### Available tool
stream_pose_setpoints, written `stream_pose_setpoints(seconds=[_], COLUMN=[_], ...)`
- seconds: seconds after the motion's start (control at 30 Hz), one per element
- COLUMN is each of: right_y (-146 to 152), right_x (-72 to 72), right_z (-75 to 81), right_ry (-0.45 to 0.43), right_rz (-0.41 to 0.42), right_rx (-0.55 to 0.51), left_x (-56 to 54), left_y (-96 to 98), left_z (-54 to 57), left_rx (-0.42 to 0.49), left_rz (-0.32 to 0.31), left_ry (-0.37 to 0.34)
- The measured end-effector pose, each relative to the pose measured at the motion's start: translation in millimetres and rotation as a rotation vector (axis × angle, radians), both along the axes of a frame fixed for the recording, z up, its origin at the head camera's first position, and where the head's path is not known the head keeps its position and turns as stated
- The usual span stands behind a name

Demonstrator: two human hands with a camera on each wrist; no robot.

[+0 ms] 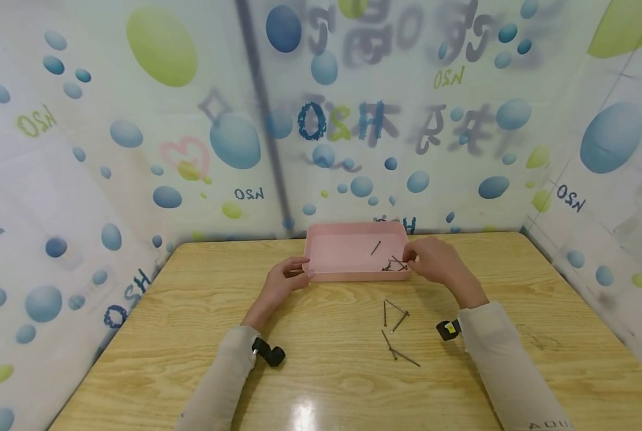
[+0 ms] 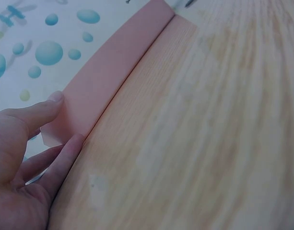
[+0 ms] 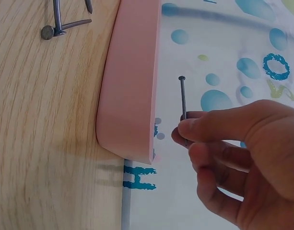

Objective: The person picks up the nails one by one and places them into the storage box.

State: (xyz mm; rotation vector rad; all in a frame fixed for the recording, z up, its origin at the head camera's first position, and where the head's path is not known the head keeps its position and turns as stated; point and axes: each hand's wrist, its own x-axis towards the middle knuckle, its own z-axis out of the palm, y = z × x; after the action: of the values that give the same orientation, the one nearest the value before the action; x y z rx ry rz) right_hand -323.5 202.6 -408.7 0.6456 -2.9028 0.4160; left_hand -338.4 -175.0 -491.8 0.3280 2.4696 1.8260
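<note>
Bracing the pink tray [image 1: 359, 276] by its eight o'clock corner with parted fingers of the left hand [image 1: 283, 284], probably against sliding. Pinching the held nail [image 3: 183, 100], near the tray's four o'clock corner, between closed fingers of the right hand [image 1: 434, 260], likely for control. Corralling inner nails [image 1: 376, 248] behind low walls. Leaving loose nails [image 1: 385, 313] on the surface [image 1: 321, 335] toward five o'clock, within easy reach.

Bright glare on tabletop [image 1: 303, 410]
</note>
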Motion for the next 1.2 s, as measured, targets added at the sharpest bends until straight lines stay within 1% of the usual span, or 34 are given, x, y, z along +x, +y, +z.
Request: stream_pose_setpoints(seconds=[0.17, 0.3, 0.53, 0.57, 0.77, 0.8, 1.07, 1.2], right_y=[-0.7, -0.8, -0.6, -0.7, -2.3, -2.5, -3.5, -5.2], right_x=[-1.2, -1.2, -2.3, -2.6, -3.2, -2.9, -3.0, -2.6], right_z=[0.2, 0.0, -4.4, -4.9, -6.2, -6.0, -5.9, -5.8], right_ry=[0.022, 0.038, 0.067, 0.071, 0.077, 0.076, 0.086, 0.105], right_rz=[-0.018, -0.023, -0.024, -0.026, -0.044, -0.046, -0.058, -0.062], right_rx=[0.008, 0.003, -0.009, -0.009, -0.005, -0.007, -0.024, -0.039], left_x=[-0.3, -1.3, -1.7, 0.5, 1.5, -0.6, -1.2, -1.0], left_y=[-0.3, 0.3, -0.1, 0.7, 1.2, 0.3, -0.1, -0.5], left_z=[0.5, 0.5, -1.6, 1.4, 1.3, -2.0, -2.0, -1.7], left_rx=[-0.003, -0.005, -0.005, -0.005, -0.017, -0.021, -0.015, -0.021], left_rz=[-0.001, 0.012, 0.01, 0.008, 0.002, 0.003, 0.004, 0.015], left_ry=[-0.008, -0.012, -0.008, -0.012, -0.002, 0.004, 0.001, 0.004])
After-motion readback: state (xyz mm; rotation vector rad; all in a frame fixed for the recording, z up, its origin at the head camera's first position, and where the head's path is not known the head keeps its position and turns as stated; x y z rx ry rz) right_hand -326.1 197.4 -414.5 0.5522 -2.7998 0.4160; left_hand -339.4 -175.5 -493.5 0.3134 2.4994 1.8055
